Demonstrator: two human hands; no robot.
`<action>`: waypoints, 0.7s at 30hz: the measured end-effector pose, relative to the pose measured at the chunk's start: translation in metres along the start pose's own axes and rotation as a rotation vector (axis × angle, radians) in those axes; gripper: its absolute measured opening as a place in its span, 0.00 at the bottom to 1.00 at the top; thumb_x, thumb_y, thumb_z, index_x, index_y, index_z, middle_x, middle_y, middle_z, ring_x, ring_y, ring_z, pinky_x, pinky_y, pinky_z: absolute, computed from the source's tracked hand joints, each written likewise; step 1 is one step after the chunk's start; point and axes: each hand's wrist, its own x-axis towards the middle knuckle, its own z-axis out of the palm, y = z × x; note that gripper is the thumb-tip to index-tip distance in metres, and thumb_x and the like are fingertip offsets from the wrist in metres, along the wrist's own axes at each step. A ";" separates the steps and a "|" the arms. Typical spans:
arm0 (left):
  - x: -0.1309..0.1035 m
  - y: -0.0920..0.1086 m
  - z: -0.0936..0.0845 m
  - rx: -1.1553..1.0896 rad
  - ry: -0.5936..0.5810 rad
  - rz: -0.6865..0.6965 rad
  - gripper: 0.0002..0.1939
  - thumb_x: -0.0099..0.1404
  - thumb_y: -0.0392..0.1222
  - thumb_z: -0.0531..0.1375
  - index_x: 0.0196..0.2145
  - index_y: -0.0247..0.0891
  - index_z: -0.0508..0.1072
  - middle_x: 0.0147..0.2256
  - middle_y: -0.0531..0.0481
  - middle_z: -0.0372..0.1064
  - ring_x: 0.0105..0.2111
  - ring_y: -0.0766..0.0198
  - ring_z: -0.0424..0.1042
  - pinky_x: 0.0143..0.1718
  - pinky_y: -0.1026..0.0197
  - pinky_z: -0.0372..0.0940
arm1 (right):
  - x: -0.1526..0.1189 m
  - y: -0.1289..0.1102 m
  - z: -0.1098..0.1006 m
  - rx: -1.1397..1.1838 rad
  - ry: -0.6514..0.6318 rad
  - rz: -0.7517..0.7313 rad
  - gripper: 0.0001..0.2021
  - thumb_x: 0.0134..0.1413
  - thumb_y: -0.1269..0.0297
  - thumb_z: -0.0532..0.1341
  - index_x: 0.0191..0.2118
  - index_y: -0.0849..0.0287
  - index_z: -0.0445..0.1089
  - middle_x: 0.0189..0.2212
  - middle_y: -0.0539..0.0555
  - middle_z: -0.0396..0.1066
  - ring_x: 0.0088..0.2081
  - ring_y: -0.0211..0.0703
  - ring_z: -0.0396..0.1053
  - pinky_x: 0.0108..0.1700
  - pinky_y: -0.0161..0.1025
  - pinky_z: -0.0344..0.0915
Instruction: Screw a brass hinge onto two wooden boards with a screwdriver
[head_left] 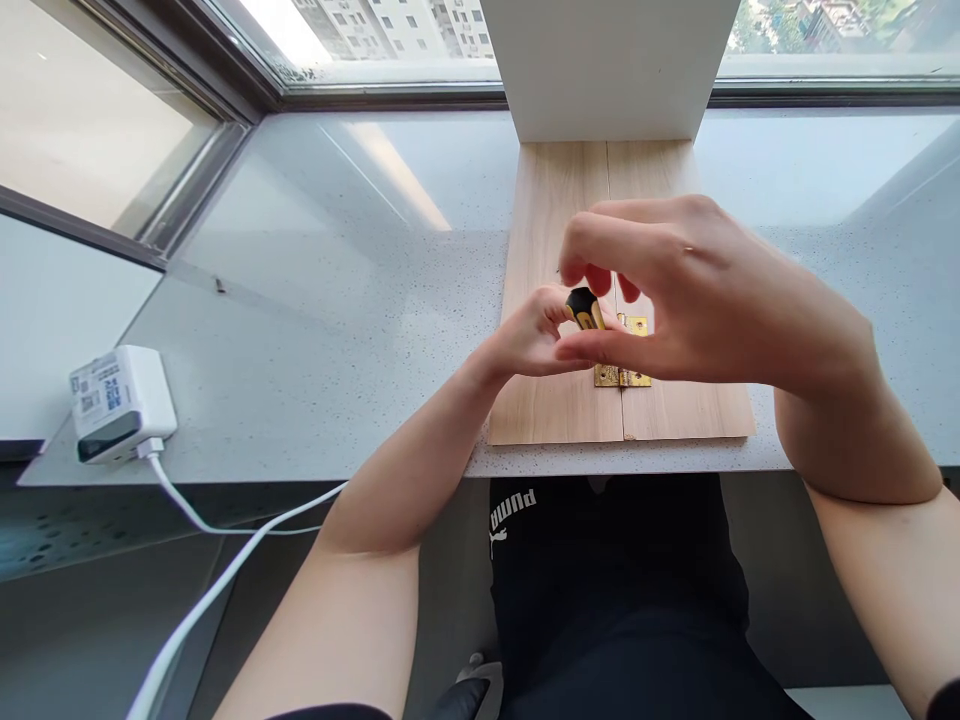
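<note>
A screwdriver with a black and yellow handle point(584, 307) stands over a brass hinge point(635, 380), its handle end up towards me. The hinge lies across the seam between two light wooden boards point(555, 415). My left hand point(534, 335) is closed around the screwdriver low down, its fingertips partly hidden behind my right hand. Above it, my right hand point(720, 290) curves around the handle top with thumb and fingers apart, and a gap shows between them. The screwdriver's tip and part of the hinge are hidden by my hands.
Both boards rest on a speckled white counter point(337, 330), at its front edge. A white wall column point(611, 70) rises behind them, between windows. At the left, a white charger point(124, 400) stands with a white cable point(202, 600) hanging over the edge.
</note>
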 end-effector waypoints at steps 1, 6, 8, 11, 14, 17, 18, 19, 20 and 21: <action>0.001 0.001 0.000 -0.011 -0.026 0.022 0.22 0.70 0.66 0.83 0.40 0.46 0.87 0.33 0.49 0.82 0.35 0.54 0.85 0.36 0.54 0.82 | -0.002 0.001 -0.002 0.034 -0.006 -0.028 0.06 0.81 0.57 0.68 0.54 0.51 0.79 0.44 0.51 0.81 0.40 0.47 0.75 0.43 0.46 0.68; 0.007 0.009 0.003 -0.046 -0.075 0.032 0.19 0.74 0.62 0.82 0.41 0.45 0.87 0.35 0.49 0.84 0.36 0.55 0.86 0.40 0.54 0.84 | -0.006 0.009 -0.007 0.136 -0.037 -0.108 0.17 0.80 0.71 0.59 0.53 0.45 0.85 0.46 0.49 0.85 0.42 0.44 0.80 0.52 0.45 0.76; 0.010 0.012 0.004 -0.049 -0.089 0.038 0.17 0.74 0.59 0.82 0.43 0.45 0.88 0.36 0.48 0.85 0.37 0.55 0.87 0.40 0.55 0.84 | -0.006 0.012 -0.006 0.153 -0.010 -0.137 0.16 0.81 0.70 0.59 0.53 0.47 0.86 0.45 0.48 0.85 0.40 0.41 0.80 0.53 0.43 0.76; 0.011 0.014 0.005 -0.029 -0.062 0.023 0.20 0.73 0.61 0.82 0.40 0.43 0.88 0.34 0.48 0.84 0.36 0.56 0.86 0.35 0.57 0.81 | -0.006 0.014 -0.005 0.141 0.007 -0.139 0.12 0.82 0.66 0.61 0.51 0.49 0.85 0.43 0.47 0.85 0.39 0.40 0.79 0.51 0.42 0.75; 0.011 0.014 0.006 -0.004 -0.002 0.004 0.25 0.72 0.66 0.82 0.34 0.43 0.85 0.29 0.51 0.78 0.30 0.59 0.81 0.30 0.59 0.76 | -0.004 0.012 -0.003 0.069 0.009 -0.060 0.08 0.82 0.64 0.64 0.46 0.52 0.82 0.40 0.48 0.82 0.38 0.41 0.77 0.47 0.42 0.72; 0.013 0.017 0.007 -0.010 0.008 0.031 0.25 0.75 0.66 0.80 0.34 0.45 0.85 0.26 0.54 0.75 0.25 0.63 0.76 0.24 0.60 0.68 | 0.001 0.006 0.002 0.002 0.016 0.011 0.09 0.81 0.59 0.68 0.43 0.53 0.77 0.36 0.49 0.77 0.36 0.43 0.73 0.42 0.43 0.66; 0.014 0.018 0.007 -0.023 0.007 0.059 0.22 0.76 0.64 0.79 0.35 0.45 0.85 0.26 0.55 0.74 0.24 0.64 0.74 0.22 0.61 0.66 | 0.002 0.004 0.003 -0.015 0.014 0.027 0.10 0.81 0.58 0.69 0.42 0.53 0.76 0.35 0.49 0.76 0.35 0.43 0.71 0.41 0.43 0.64; 0.015 0.019 0.007 -0.041 0.008 0.096 0.19 0.77 0.62 0.79 0.37 0.46 0.86 0.25 0.56 0.74 0.22 0.66 0.73 0.21 0.62 0.63 | 0.004 0.002 0.005 -0.029 0.011 0.038 0.11 0.81 0.57 0.69 0.42 0.52 0.75 0.34 0.49 0.75 0.34 0.43 0.70 0.40 0.44 0.62; 0.016 0.020 0.007 -0.058 0.008 0.136 0.16 0.78 0.59 0.78 0.39 0.47 0.87 0.25 0.57 0.73 0.21 0.67 0.71 0.20 0.62 0.61 | 0.004 0.001 0.005 -0.043 0.010 0.046 0.11 0.81 0.57 0.68 0.42 0.52 0.74 0.35 0.49 0.74 0.34 0.43 0.69 0.39 0.44 0.61; 0.016 0.020 0.007 -0.064 0.011 0.166 0.14 0.79 0.58 0.78 0.40 0.48 0.87 0.25 0.58 0.73 0.21 0.67 0.71 0.20 0.63 0.61 | 0.004 0.001 0.005 -0.049 0.011 0.048 0.11 0.81 0.57 0.68 0.42 0.53 0.75 0.36 0.50 0.75 0.34 0.44 0.69 0.39 0.45 0.61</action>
